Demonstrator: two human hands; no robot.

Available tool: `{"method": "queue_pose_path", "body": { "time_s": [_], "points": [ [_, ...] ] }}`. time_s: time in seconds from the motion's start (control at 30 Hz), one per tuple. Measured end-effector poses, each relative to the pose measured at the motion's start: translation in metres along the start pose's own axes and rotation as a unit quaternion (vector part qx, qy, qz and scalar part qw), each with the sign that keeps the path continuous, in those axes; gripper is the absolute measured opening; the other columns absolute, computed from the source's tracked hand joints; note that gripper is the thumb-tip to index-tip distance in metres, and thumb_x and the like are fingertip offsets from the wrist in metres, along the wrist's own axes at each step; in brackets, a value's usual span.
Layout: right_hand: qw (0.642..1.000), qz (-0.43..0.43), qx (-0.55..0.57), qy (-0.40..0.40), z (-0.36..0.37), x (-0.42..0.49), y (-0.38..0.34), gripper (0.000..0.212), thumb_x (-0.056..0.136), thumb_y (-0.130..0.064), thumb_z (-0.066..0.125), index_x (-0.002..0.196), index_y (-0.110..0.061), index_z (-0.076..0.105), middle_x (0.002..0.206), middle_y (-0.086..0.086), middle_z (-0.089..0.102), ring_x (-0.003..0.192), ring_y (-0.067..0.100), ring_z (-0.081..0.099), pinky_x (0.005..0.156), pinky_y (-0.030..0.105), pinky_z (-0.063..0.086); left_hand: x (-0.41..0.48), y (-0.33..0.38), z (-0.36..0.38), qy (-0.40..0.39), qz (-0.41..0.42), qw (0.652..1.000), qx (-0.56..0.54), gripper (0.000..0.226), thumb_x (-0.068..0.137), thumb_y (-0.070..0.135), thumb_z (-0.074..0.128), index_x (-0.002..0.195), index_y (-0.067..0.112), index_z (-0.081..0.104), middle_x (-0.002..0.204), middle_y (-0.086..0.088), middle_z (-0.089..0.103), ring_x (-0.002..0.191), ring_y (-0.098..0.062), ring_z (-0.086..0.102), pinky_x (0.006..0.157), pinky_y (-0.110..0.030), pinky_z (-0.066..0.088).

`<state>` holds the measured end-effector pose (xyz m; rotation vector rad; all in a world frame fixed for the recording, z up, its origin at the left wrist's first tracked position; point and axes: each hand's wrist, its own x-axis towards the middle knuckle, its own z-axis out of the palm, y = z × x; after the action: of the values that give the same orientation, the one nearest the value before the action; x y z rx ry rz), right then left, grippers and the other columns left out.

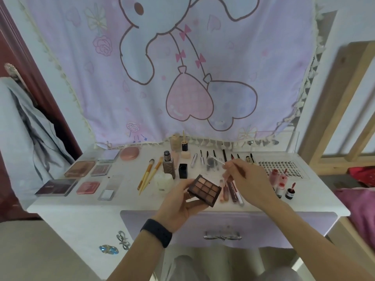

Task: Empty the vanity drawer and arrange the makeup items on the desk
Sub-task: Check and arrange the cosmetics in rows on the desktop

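Note:
My left hand [178, 201] holds a small dark eyeshadow palette [204, 190] with brown and pink pans, above the front of the white desk [85, 207]. My right hand [246, 179] sits just right of the palette and pinches a thin clear-handled applicator [218, 160] that points up and left. The lilac drawer [229, 224] under the desk edge is shut. Flat palettes [80, 168] lie in rows at the desk's left, two brushes [149, 175] near the middle, and lip glosses [233, 189] under my right hand.
Pencils and mascaras [205, 158] line the back of the desk below a hanging cartoon cloth [182, 67]. A lash tray [284, 165] and small pink bottles [281, 181] stand at the right. A wooden frame [334, 108] rises beside the desk; grey fabric [22, 138] hangs left.

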<state>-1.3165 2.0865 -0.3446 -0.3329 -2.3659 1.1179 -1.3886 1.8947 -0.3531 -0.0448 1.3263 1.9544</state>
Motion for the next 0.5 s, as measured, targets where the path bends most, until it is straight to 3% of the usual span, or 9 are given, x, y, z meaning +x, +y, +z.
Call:
{"method": "queue_pose_path", "body": {
  "time_s": [0.07,0.13,0.2,0.27,0.33,0.37,0.43,0.5],
  "points": [
    [1.000,0.015,0.005,-0.001,0.003,0.001,0.002,0.022,0.103,-0.031,0.052,0.092,-0.026,0.070,0.074,-0.010,0.073,0.058,0.003,0.064,0.056,0.013,0.045,-0.005,0.006,-0.002,0.023,0.031,0.996,0.076,0.028,0.095,0.026,0.064,0.116,0.007,0.069,0.108,-0.020,0.068,0.090,-0.038,0.073,0.073,-0.042,0.062],
    [0.999,0.030,0.017,-0.011,0.008,0.000,0.003,0.023,0.103,-0.031,0.052,0.090,-0.025,0.070,0.070,-0.008,0.072,0.053,0.007,0.064,0.053,0.019,0.047,-0.005,0.008,-0.006,0.030,0.071,0.977,0.200,0.040,0.092,0.035,0.070,0.125,0.013,0.064,0.111,-0.011,0.070,0.091,-0.027,0.074,0.073,-0.037,0.062],
    [0.999,0.036,0.027,-0.025,0.015,-0.002,0.003,0.023,0.103,-0.032,0.052,0.091,-0.024,0.069,0.070,-0.005,0.071,0.049,0.011,0.062,0.049,0.025,0.047,-0.008,0.010,-0.008,0.016,0.106,0.932,0.346,0.058,0.083,0.044,0.077,0.131,0.022,0.055,0.118,0.000,0.066,0.099,-0.017,0.070,0.073,-0.029,0.060],
    [0.999,0.037,0.027,-0.027,0.021,-0.004,0.001,0.022,0.103,-0.033,0.053,0.091,-0.025,0.069,0.071,-0.005,0.071,0.051,0.013,0.063,0.049,0.029,0.051,-0.011,0.010,-0.008,-0.004,0.132,0.869,0.477,0.057,0.074,0.050,0.083,0.119,0.034,0.052,0.115,0.009,0.062,0.101,-0.010,0.065,0.077,-0.026,0.059],
    [0.998,0.040,0.033,-0.030,0.027,-0.008,-0.003,0.020,0.102,-0.034,0.053,0.091,-0.027,0.069,0.072,-0.008,0.071,0.057,0.007,0.064,0.055,0.029,0.056,-0.011,0.008,-0.010,0.011,0.153,0.795,0.586,0.061,0.069,0.050,0.085,0.117,0.034,0.052,0.111,0.010,0.060,0.101,-0.010,0.061,0.087,-0.030,0.057],
    [0.998,0.036,0.036,-0.032,0.030,-0.009,-0.006,0.020,0.102,-0.033,0.054,0.091,-0.027,0.069,0.073,-0.010,0.071,0.062,0.006,0.065,0.058,0.027,0.057,-0.010,0.008,-0.013,0.028,0.157,0.767,0.621,0.069,0.069,0.049,0.084,0.126,0.032,0.050,0.113,0.010,0.057,0.102,-0.010,0.059,0.090,-0.030,0.055],
    [0.999,0.022,0.033,-0.036,0.035,-0.014,-0.011,0.019,0.101,-0.032,0.055,0.090,-0.027,0.070,0.073,-0.014,0.071,0.067,0.004,0.066,0.061,0.021,0.054,-0.009,0.007,-0.021,0.051,0.156,0.739,0.654,0.085,0.069,0.047,0.082,0.141,0.030,0.042,0.117,0.006,0.052,0.104,-0.013,0.056,0.092,-0.031,0.053],
    [0.998,0.015,0.046,-0.038,0.040,-0.018,-0.015,0.019,0.101,-0.032,0.057,0.089,-0.026,0.071,0.072,-0.014,0.071,0.067,0.003,0.067,0.062,0.015,0.051,-0.013,0.007,-0.028,0.055,0.146,0.736,0.658,0.092,0.069,0.047,0.081,0.147,0.031,0.036,0.119,0.005,0.049,0.106,-0.015,0.054,0.092,-0.029,0.052]
  ]
}}
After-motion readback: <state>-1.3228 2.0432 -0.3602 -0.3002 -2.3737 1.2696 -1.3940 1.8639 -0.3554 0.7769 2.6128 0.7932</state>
